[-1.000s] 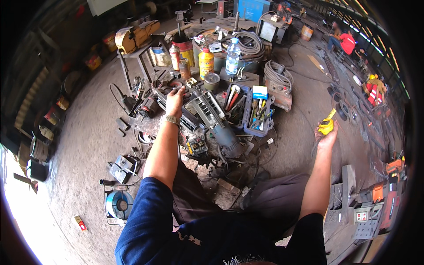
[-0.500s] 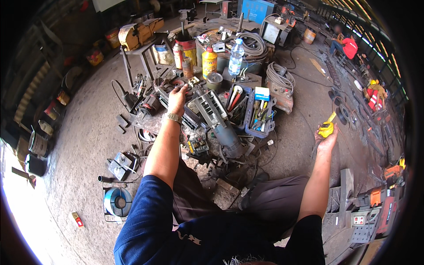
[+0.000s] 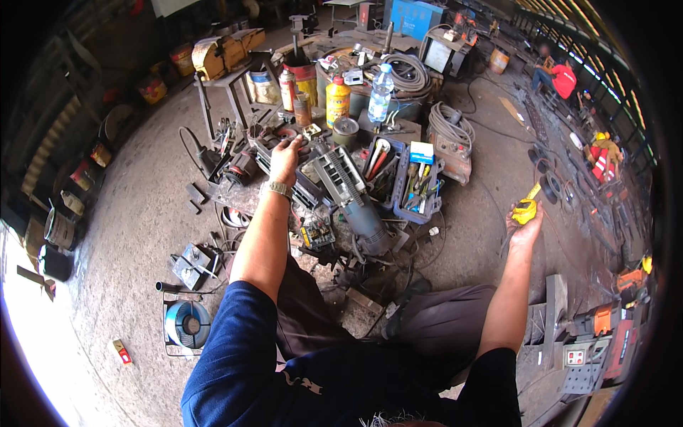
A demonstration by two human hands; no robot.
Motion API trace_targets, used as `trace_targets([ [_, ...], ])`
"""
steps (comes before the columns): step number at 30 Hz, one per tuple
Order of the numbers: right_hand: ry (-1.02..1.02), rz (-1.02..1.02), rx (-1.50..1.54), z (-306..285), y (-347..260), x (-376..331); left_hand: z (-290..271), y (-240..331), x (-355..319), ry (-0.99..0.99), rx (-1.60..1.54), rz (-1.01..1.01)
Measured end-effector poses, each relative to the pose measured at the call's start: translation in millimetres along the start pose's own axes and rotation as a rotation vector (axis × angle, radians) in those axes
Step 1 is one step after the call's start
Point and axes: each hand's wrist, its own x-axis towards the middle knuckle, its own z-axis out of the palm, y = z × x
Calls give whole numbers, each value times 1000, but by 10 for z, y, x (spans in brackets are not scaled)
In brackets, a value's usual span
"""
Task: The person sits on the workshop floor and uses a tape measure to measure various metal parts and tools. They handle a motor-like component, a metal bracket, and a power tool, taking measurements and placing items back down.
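Right hand [image 3: 526, 231] grips a yellow tape measure [image 3: 524, 212] at right, its blade [image 3: 533, 191] pointing far (slightly right), well apart from the left hand [image 3: 286, 162], its grip unclear, beside a grey machine [image 3: 353, 201].

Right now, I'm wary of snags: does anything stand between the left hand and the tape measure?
In this view, the grey machine, then the open toolbox, lie between the left hand and tape measure; whether they rise enough to block is unclear.

The tape measure [image 3: 524, 212] looks glossy plastic, the bottle [image 3: 380, 94] smooth plastic, the sleeve [image 3: 238, 349] matt cloth; the rough floor [image 3: 466, 245] is probably concrete.
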Motion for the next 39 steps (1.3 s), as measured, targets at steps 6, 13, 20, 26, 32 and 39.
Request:
trace_targets([
  [6,-7,7,3,27,21,-8,-19,7,-5,-8,-8,13],
  [13,-8,11,17,-22,21,37,14,25,-34,-4,-3,11],
  [20,-11,24,-1,4,20,13,-13,9,-7,-6,-1,4],
  [26,-19,11,-8,-25,23,45,-5,3,-3,-4,-13,6],
  [32,-17,15,-4,-9,28,23,-3,9,-8,1,-10,0],
  [39,1,11,-1,5,21,2,-2,9,-16,-8,-5,11],
])
